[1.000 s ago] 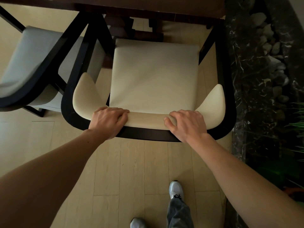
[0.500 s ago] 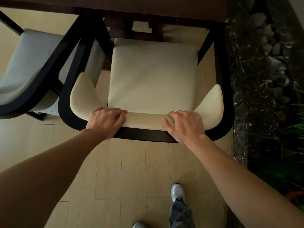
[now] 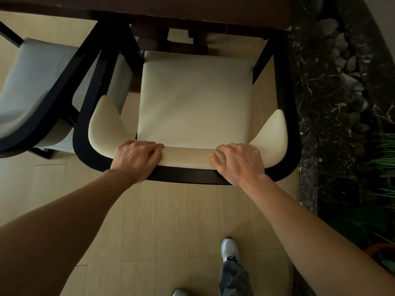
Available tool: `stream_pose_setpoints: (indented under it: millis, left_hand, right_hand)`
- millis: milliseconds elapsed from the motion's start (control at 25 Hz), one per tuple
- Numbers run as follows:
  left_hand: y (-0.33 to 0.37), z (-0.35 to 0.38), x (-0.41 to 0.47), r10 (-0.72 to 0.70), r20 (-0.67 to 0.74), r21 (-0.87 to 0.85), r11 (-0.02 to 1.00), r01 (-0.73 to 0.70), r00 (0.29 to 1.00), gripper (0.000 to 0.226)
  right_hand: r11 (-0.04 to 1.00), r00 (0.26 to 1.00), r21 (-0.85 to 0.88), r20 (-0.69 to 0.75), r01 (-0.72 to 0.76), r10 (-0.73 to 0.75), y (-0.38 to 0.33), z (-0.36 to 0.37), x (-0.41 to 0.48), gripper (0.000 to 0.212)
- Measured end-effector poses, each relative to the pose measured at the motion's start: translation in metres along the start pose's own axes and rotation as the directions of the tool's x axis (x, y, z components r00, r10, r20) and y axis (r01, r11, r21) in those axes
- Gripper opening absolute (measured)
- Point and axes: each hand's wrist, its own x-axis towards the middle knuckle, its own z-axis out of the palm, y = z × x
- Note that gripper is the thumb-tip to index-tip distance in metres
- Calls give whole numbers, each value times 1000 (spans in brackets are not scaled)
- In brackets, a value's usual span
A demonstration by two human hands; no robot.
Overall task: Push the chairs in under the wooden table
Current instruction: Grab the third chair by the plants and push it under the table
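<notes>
A cream-cushioned chair [image 3: 194,99] with a black curved frame stands in front of me, its front at the edge of the dark wooden table [image 3: 171,7] along the top. My left hand [image 3: 136,159] grips the left part of the padded backrest top. My right hand [image 3: 239,161] grips the right part of the same backrest. A second chair [image 3: 42,82], with a grey seat and black frame, stands at the left, turned at an angle, its arm close to the cream chair's left arm.
A dark marble ledge [image 3: 324,124] with stones [image 3: 350,63] and green plants [image 3: 384,163] runs along the right, close to the chair's right arm. Pale wooden floor [image 3: 171,221] lies behind the chair. My shoe and trouser leg [image 3: 230,265] are at the bottom.
The cream chair has slid slightly forward toward the table with both hands still on its backrest. My right foot has stepped a little forward.
</notes>
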Motion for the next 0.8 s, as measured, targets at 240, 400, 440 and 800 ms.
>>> stream_pose_setpoints:
  millis: [240, 400, 440, 800]
  left_hand:
    - [3, -1, 0, -12, -1, 2, 1000, 12, 1000, 50]
    - [2, 0, 1, -8, 9, 3, 1000, 8, 1000, 50]
    - [1, 1, 2, -10, 11, 2, 1000, 10, 1000, 51]
    - [4, -1, 2, -7, 9, 15, 1000, 7, 1000, 51]
  right_hand:
    - [1000, 1000, 2, 21, -12, 12, 1, -1, 0, 55]
    - [1000, 999, 1, 39, -16, 16, 3, 0, 1, 55]
    - [1000, 999, 1, 42, -14, 14, 3, 0, 1, 55]
    - [999, 995, -4, 92, -37, 37, 4, -2, 1, 60]
